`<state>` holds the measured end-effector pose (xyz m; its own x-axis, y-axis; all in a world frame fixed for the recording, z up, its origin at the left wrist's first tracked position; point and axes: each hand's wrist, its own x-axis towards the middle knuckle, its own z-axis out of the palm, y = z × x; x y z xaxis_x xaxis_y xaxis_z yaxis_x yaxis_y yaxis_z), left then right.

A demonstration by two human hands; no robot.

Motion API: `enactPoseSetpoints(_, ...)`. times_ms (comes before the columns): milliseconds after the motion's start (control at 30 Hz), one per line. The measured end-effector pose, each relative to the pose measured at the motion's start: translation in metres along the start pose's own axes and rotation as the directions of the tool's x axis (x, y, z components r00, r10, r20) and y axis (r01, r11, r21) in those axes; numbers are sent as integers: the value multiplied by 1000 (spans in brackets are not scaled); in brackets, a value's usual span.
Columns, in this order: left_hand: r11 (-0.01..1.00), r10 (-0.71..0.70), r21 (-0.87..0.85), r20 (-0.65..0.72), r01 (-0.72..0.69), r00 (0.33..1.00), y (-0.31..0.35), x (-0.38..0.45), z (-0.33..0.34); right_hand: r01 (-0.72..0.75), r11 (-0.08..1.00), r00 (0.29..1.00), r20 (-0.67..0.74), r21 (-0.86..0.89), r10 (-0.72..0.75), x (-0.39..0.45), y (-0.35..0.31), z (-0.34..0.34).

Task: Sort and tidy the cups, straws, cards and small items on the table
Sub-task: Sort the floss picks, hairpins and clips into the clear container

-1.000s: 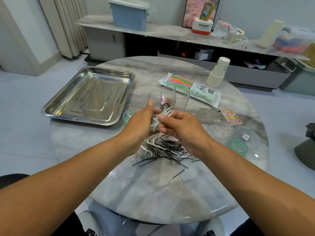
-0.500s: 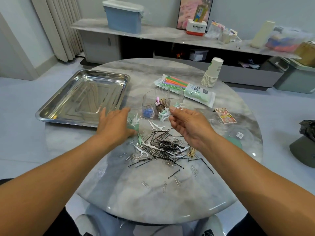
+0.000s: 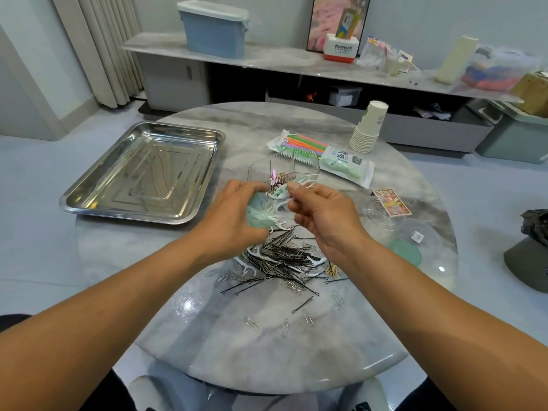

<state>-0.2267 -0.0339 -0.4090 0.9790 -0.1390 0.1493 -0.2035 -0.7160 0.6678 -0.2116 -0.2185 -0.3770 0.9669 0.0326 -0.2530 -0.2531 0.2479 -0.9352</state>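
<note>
From the head view, your left hand [image 3: 234,216], flat on the desk [image 3: 267,351] half a second ago, now clutches a bundle of floss picks [image 3: 262,216] while your right hand's [image 3: 321,213] fingers pinch more above the hairpin pile [image 3: 284,256], so sorting the picks is underway.

left hand [image 3: 234,215]: bare, no rings
right hand [image 3: 323,216]: bare, no rings
forearms: no sleeves, no watch
lap: dark clothing

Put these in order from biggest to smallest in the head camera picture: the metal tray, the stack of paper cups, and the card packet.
1. metal tray, plainly biggest
2. stack of paper cups
3. card packet, smallest, though not far behind the cups
</note>
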Motion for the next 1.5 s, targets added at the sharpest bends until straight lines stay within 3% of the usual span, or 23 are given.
enactPoseSetpoints(167,994,3,-110,-15,-5,1000,3,-4,10,176,976,979,-79,-127,-186,0,9,6)
enactPoseSetpoints(500,990,32,-128,-166,-54,986,5,-9,20,160,968,977,-107,-191,-183,-4,18,11)
enactPoseSetpoints(700,991,105,-66,-176,-118,979,6,-12,24,145,943,989,48,-299,-137,-6,16,9)
enactPoseSetpoints(1067,979,0,-198,-199,-40,980,4,-10,22,251,900,967,127,-356,-220,0,-5,0)
enactPoseSetpoints(1200,977,36,-202,-148,-65,988,3,-13,22,286,824,955,215,-489,-203,-1,0,1)
enactPoseSetpoints(1400,980,93,-163,-140,-115,986,4,-15,22,324,821,945,125,-470,-302,-1,-3,4)
enactPoseSetpoints(1500,978,116,-159,-132,-137,984,5,-14,20,330,809,944,157,-486,-291,0,-7,1)
